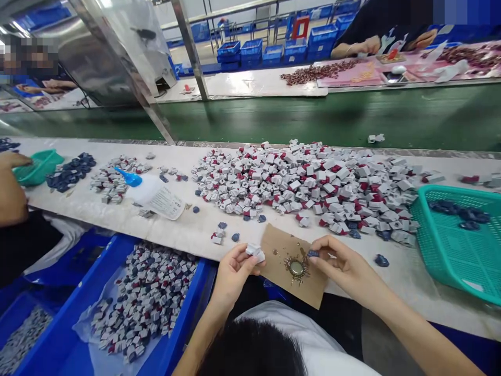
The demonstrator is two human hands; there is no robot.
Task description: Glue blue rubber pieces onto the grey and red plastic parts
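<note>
Your left hand (233, 277) is pinching a white part (254, 253), and your right hand (344, 266) is pinching a small blue piece (312, 253). Both are just above a cardboard sheet (277, 250) on the near edge of the counter (183, 235). Both parts are partly hidden in your grip, so their exact shape is hard to see.

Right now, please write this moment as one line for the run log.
left hand: white part | right hand: blue piece | between hands: cardboard
</note>
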